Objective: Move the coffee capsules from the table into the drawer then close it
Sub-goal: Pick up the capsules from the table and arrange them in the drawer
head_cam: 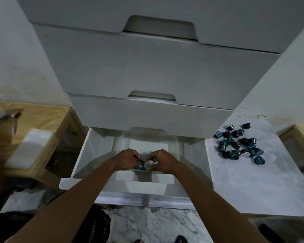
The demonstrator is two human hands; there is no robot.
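Forearms reach over the front of the open drawer (88, 151), bottom of a white stack. Inside it, the left hand (128, 158) and right hand (163, 160) each pinch coffee capsules (146, 164) (blue, some foil-lidded). Right of the drawer, more loose capsules (239, 143) lie on the table (253, 181).

I see the bottom drawer (88, 151) pulled wide open, white, its front panel nearest me. Low in its near middle sits a small cluster of coffee capsules (146, 165), dark blue with pale printed foil lids, tipped on their sides. On the white table (253, 181) to the right, a loose pile of blue capsules (239, 144) lies scattered at its far end, some upright, some tipped over.
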